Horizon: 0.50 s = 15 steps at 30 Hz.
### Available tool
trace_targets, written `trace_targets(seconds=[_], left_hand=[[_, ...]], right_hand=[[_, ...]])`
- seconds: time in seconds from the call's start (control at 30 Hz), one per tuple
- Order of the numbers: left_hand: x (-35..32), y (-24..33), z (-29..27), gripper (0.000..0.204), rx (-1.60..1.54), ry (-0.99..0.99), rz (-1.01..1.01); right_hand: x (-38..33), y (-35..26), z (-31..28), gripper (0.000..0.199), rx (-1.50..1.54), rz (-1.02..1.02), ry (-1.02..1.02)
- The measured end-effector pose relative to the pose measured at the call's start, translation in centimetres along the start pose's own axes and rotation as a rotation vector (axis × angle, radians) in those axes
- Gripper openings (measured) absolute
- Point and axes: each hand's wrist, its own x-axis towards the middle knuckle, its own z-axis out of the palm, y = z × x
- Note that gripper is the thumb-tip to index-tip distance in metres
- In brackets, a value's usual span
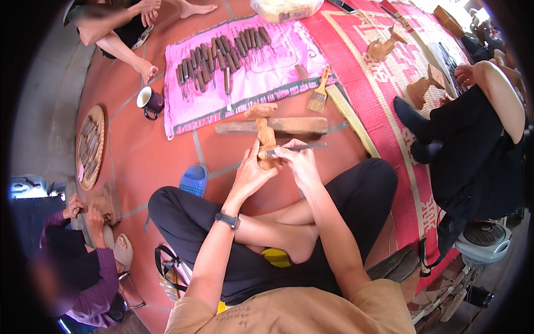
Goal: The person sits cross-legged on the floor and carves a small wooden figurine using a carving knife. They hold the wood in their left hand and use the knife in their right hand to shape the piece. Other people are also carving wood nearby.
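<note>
A light-brown carved wooden figure stands between my hands, its broad top near a wooden block. My left hand is wrapped round its lower part, fingers closed. In my right hand is a thin, dark, rod-like hand tool, pinched by the fingers. The tool's left end meets the figure close to my left fingers; the shape of its tip is too small to tell. Beyond the block, a pink cloth sack carries several carving chisels. A flat paintbrush lies at its right edge.
At left stand a dark mug and a round woven tray of tools. A blue slipper lies by my left knee. Two more carved figures rest on the red mat. Other people sit left, right and ahead.
</note>
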Motion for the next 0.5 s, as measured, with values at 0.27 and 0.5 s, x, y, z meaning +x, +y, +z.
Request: trace_targets(seconds=[0.27,0.5], left_hand=[[0.1,-0.5,-0.1,0.109,0.011,0.011,0.020],[0.2,-0.2,0.0,0.109,-0.016,-0.004,0.011]], right_hand=[[0.1,0.3,0.2,0.017,0.033,-0.014,-0.009],[-1.0,0.8,-0.1,0.019,0.035,0.006,0.020]])
